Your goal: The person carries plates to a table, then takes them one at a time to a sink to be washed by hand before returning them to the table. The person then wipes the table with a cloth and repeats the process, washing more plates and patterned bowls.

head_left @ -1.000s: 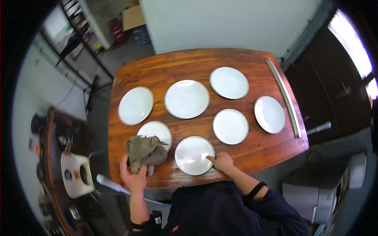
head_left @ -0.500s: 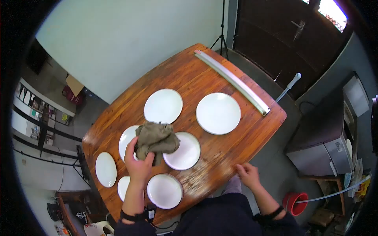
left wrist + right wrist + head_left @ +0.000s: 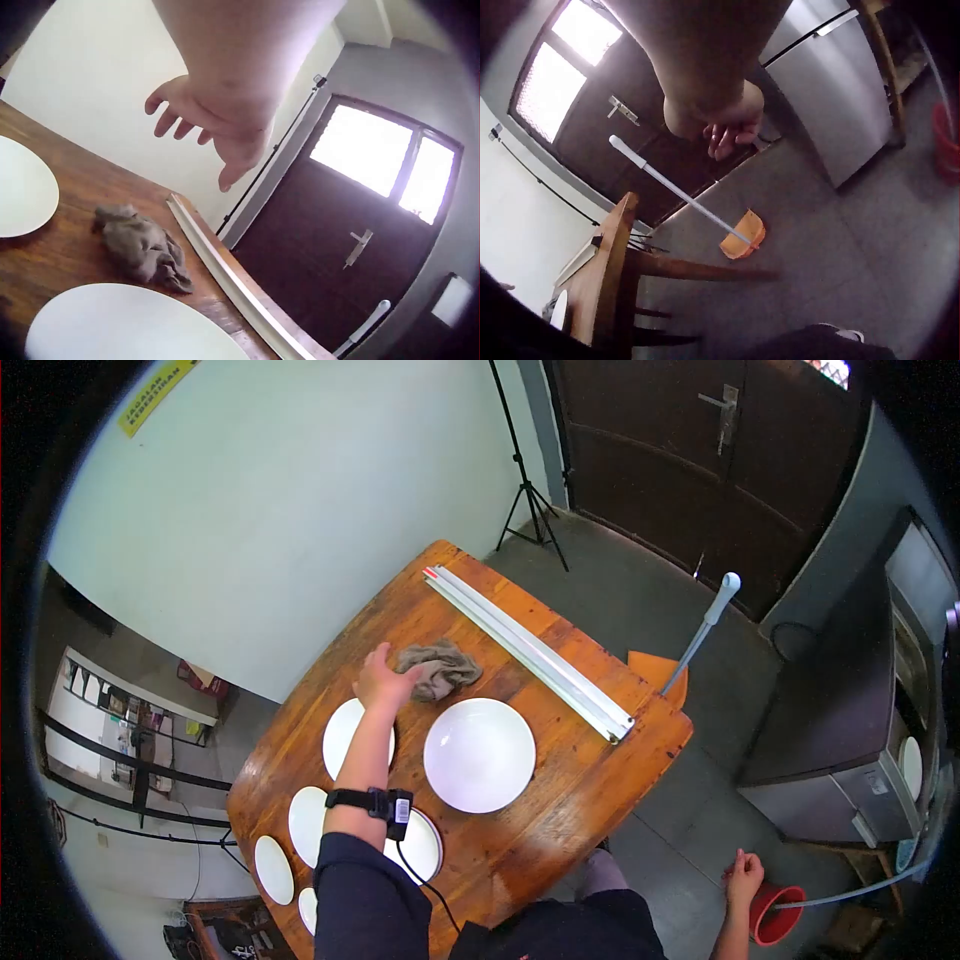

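My left hand (image 3: 385,682) is just left of a crumpled grey-brown cloth (image 3: 438,670) on the wooden table (image 3: 560,760). In the left wrist view its fingers are spread and hold nothing, and the cloth (image 3: 142,246) lies apart from them. Nearest the cloth are a large white plate (image 3: 480,755) and another white plate (image 3: 343,735), which my left forearm partly covers. Several more plates lie nearer my body. Out past the table's right edge, my right hand (image 3: 743,877) hangs loosely curled over the floor, holding nothing.
A long pale metal bar (image 3: 530,650) lies along the table's far right side. Beyond that edge stands a long-handled orange dustpan (image 3: 744,236). A red bucket (image 3: 775,920) is on the floor near a grey fridge (image 3: 830,770). A black tripod (image 3: 525,490) stands by the wall.
My left hand has carried the cloth from over the plates to the far part of the table and let it go. My right hand left a plate and moved right, off the table.
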Action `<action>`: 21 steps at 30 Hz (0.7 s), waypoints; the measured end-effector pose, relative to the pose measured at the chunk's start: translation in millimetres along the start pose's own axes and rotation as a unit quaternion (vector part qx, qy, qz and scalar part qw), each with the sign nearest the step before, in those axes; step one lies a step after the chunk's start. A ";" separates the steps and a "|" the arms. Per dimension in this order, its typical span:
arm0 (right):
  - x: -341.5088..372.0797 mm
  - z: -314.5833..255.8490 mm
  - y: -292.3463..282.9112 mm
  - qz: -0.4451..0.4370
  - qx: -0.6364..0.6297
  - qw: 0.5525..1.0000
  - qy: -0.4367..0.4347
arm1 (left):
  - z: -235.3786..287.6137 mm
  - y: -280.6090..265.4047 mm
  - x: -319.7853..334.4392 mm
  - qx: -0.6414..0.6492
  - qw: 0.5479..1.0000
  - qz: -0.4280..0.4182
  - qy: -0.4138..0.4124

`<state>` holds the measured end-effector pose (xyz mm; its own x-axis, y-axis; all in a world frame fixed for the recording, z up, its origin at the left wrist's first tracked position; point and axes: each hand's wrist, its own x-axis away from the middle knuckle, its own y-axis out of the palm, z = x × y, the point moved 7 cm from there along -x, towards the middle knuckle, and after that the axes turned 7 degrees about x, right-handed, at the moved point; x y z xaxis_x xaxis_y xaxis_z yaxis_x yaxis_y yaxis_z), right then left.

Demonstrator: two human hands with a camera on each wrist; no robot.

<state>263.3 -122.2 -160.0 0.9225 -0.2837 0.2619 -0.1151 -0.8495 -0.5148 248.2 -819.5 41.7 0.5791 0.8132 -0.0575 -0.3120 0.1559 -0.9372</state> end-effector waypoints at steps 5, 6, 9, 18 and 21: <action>-27.0 16.4 0.8 -0.003 0.029 0.999 0.022 | 4.5 -33.8 63.9 0.052 0.995 0.004 0.089; -28.0 26.1 4.0 -0.007 0.049 0.998 0.038 | -4.6 -43.2 78.7 0.074 0.995 -0.004 0.072; -8.8 40.7 8.0 -0.036 0.179 0.979 0.088 | -43.7 -70.2 123.5 0.144 0.988 0.003 0.059; 104.4 206.5 -37.5 -0.220 0.483 0.796 0.291 | -163.4 -135.4 246.3 0.294 0.951 0.072 0.056; 135.5 250.3 -53.0 -0.205 0.485 0.802 0.283 | -216.9 -128.8 268.5 0.325 0.939 0.058 0.091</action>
<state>486.6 -4.3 -301.6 0.4628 -0.4589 0.7585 0.7485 -0.2561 -0.6117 607.3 -742.9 72.4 0.6136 0.7461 -0.2586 -0.7408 0.4305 -0.5156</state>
